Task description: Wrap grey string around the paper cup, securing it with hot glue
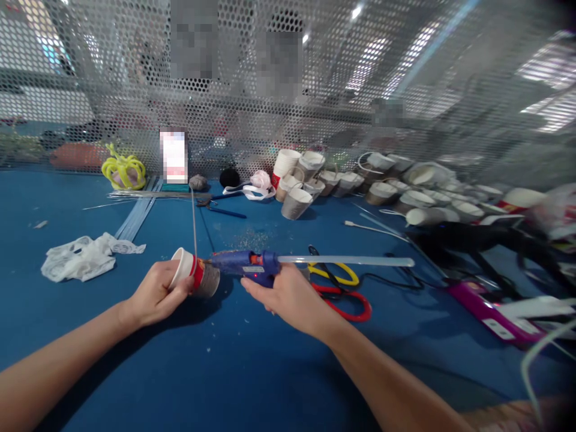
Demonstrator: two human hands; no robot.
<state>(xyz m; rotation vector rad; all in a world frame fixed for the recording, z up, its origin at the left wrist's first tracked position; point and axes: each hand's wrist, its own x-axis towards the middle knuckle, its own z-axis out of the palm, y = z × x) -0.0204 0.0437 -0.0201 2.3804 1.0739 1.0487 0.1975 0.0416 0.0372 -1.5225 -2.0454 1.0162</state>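
My left hand [155, 292] is closed round a paper cup [182, 270] tilted on its side, its white rim toward me and to the left. Grey cord is wound about the cup's lower part, above which a red band shows. From the cup the cord [194, 222] runs back to a small grey ball of yarn [198, 182]. In my right hand [292, 294] is a blue glue gun [245, 264], a long clear glue stick [346, 260] jutting from its back. The nozzle points left and meets the cup's side near the cord, though exact contact is hard to make out.
Scissors [364, 309] with red and yellow handles lie right of my right hand. Cord-wrapped cups [297, 204] crowd the back right. A purple power strip [490, 312] and cables are at right. White lace [83, 258], pliers [225, 212] and a phone [174, 156] lie beyond; perforated metal closes the back.
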